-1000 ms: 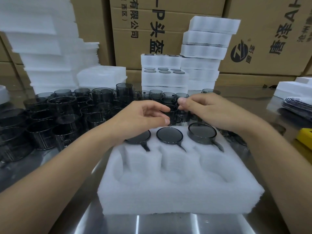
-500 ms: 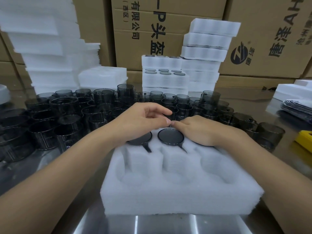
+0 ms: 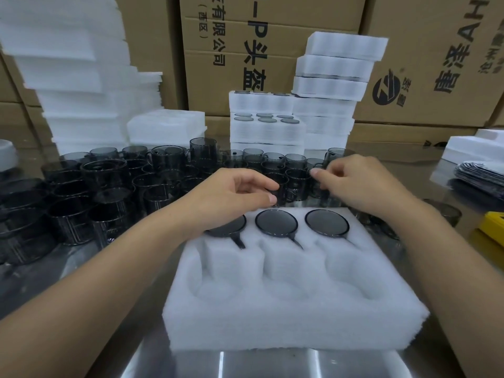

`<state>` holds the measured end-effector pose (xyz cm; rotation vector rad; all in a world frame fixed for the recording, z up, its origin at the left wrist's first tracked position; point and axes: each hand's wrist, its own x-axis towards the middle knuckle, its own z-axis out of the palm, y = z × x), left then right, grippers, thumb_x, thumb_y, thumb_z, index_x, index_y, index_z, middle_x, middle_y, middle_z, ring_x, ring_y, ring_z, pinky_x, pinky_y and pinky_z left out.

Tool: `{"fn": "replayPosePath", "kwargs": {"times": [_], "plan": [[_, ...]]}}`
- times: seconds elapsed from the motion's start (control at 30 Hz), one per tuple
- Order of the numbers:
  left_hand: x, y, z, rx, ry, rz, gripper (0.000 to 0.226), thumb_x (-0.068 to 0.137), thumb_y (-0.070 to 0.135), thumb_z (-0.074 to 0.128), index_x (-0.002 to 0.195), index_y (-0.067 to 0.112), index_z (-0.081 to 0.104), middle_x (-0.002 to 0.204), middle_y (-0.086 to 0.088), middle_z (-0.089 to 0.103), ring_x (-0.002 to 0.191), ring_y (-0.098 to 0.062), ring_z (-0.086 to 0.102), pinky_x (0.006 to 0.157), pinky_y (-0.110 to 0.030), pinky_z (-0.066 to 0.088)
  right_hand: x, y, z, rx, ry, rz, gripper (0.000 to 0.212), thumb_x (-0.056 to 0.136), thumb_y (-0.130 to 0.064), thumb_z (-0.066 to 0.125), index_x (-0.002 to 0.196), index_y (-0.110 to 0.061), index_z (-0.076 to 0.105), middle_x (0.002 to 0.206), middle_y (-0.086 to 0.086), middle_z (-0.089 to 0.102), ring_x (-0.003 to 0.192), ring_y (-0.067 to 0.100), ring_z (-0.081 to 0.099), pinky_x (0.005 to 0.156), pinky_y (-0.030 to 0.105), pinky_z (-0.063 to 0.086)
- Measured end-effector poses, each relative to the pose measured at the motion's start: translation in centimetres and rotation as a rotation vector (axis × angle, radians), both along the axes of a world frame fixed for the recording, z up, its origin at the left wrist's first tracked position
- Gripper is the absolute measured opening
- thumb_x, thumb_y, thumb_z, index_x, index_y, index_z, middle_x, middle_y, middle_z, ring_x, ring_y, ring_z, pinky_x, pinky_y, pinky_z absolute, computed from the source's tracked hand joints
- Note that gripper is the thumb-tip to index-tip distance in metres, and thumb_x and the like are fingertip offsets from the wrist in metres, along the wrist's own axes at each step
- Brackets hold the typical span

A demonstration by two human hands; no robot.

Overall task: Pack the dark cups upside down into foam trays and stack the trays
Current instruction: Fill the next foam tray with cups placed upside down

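My left hand point(image 3: 234, 195) pinches a loose cup point(image 3: 278, 186); my right hand point(image 3: 360, 184) grips another cup point(image 3: 317, 184). Below both, the foam tray point(image 3: 294, 317) keeps its near row open.

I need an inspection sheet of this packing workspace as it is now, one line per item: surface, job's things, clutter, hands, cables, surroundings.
Surface: shiny metal table, reflective, bare at the near edge.
Job's things: foam tray in front; its far row holds three upside-down cups, its near row of three pockets is empty. Loose dark cups crowd the table behind and to the left.
Clutter: yellow object and a pile of flat packets at the right edge.
Hands: left hand and right hand reach to the loose cups behind the tray; grip unclear.
Cables: nothing seen.
Surroundings: packed tray stacks, empty foam piles, cardboard boxes.
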<state>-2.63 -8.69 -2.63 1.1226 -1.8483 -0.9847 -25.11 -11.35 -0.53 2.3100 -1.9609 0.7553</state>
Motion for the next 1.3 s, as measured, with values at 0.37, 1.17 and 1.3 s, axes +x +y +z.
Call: {"fn": "replayPosePath", "kwargs": {"times": [0.37,1.17,1.3], "plan": [[0.0,0.2,0.1,-0.003,-0.028,0.007,0.015,0.085,0.023,0.071,0.098,0.028,0.071,0.094,0.006,0.075,0.094,-0.005,0.068,0.099,-0.028,0.047,-4.0,-0.2,1.1,0.351,0.255,-0.496,0.043,0.087,-0.029,0.06,0.119,-0.006,0.044,0.129,0.017,0.03,0.107,0.037,0.044,0.085,0.038,0.044],[0.1,0.1,0.0,-0.021,-0.033,-0.011,0.015,0.084,0.025,0.071,0.099,0.029,0.071,0.094,0.008,0.074,0.096,-0.004,0.067,0.101,-0.03,0.046,-0.9,1.2,0.8,0.434,0.344,-0.201,0.014,0.082,-0.009,0.057,0.093,-0.013,0.064,0.102,0.007,0.065,0.091,0.026,0.059,0.078,0.033,0.051],[0.3,-0.2,-0.2,-0.034,-0.034,-0.064,0.025,0.08,0.016,0.075,0.1,0.031,0.069,0.094,0.012,0.074,0.093,-0.002,0.068,0.09,-0.023,0.048,-0.7,1.6,1.5,0.268,0.205,-0.223,0.021,0.082,-0.012,0.056,0.094,-0.029,0.054,0.096,0.001,0.053,0.09,0.026,0.055,0.079,0.036,0.051]]}}
